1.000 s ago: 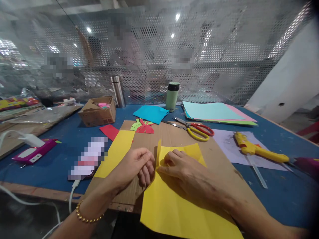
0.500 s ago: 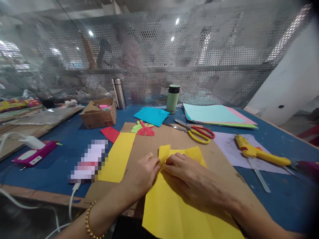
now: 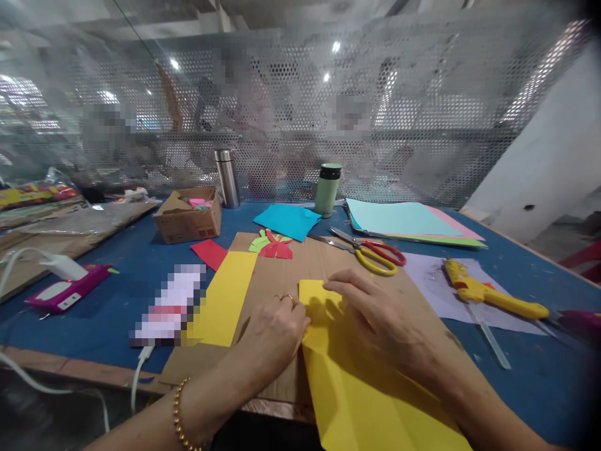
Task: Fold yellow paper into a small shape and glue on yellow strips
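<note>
A large sheet of yellow paper with crease lines lies over the cardboard, its lower part hanging toward me past the table's front edge. My left hand, with a ring on one finger, is closed at the sheet's left edge, pinching it. Over the top part of the sheet is my right hand, fingers stretched out and a little bent, their tips close to the paper's upper edge. Whether those fingertips touch the paper is hard to see. A second yellow paper piece lies flat left of my left hand.
Beyond my hands lie red-handled scissors and yellow-handled scissors. A glue gun rests at right on lilac paper. Behind stand a cardboard box, a steel flask and a green tumbler. A phone lies left.
The raised, folded top of the yellow sheet now lies flatter, and the sheet has shifted right. My right hand has moved right and spread its fingers, away from my left hand.
</note>
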The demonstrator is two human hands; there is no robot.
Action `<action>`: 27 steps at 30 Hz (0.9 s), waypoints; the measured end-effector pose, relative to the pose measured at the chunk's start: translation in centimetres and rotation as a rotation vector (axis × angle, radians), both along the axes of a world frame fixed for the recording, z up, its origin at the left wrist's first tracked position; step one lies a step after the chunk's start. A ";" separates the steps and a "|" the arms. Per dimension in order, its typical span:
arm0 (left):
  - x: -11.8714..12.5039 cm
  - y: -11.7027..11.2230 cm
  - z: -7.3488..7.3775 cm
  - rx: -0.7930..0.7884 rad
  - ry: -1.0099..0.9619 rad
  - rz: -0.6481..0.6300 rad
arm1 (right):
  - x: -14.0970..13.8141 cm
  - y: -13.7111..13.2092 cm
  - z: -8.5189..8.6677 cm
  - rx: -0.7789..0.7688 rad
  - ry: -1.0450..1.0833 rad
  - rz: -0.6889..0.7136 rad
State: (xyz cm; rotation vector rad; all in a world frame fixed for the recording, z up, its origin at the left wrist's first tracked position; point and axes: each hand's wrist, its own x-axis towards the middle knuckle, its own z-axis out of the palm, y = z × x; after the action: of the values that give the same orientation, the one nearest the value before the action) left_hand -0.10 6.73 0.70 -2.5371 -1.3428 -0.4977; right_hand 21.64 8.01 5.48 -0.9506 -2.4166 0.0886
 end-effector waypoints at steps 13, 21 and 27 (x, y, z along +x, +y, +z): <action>-0.7 0.9 -0.7 0.014 -0.071 -0.126 | -0.7 -0.8 -0.4 -0.172 -0.137 0.092; -1.4 1.4 -1.8 0.136 -0.056 -0.215 | 1.3 -0.8 -0.5 -0.059 -0.119 0.092; -1.2 0.9 -1.2 0.084 -0.064 -0.168 | 12.1 -0.1 1.9 0.111 -0.193 -0.531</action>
State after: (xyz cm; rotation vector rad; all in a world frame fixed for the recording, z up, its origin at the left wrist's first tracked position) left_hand -1.28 7.64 -0.45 -2.5972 -1.1085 -0.6585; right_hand 33.74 7.87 7.37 -1.5682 -2.2203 -0.3388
